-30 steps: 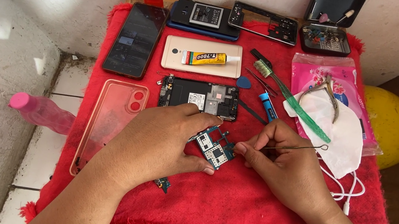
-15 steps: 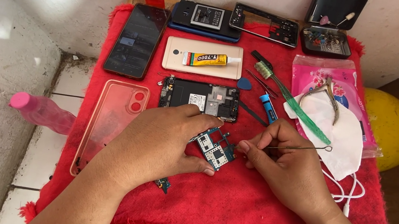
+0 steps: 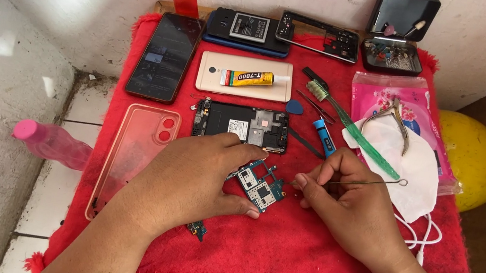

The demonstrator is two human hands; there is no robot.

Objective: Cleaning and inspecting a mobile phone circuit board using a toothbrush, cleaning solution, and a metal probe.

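From my head view, my left hand (image 3: 197,178) pins the small blue-green circuit board (image 3: 260,186) to the red cloth surface (image 3: 302,256); my right hand (image 3: 352,206) pinches a thin metal probe (image 3: 365,183) at its edge. The gutted black phone chassis (image 3: 241,124) lies behind (reassembly remains). The open black case (image 3: 392,56) holds small bits.

On the cloth-covered worktop (image 3: 300,269), a circuit board (image 3: 260,186) lies near the middle, between the left hand (image 3: 194,181) and right hand (image 3: 346,205). Behind it lies an opened phone body (image 3: 245,125); behind that, a glue tube (image 3: 245,78) on a phone back. A clear case (image 3: 133,151) lies toward the left edge, a face mask (image 3: 404,165) toward the right.
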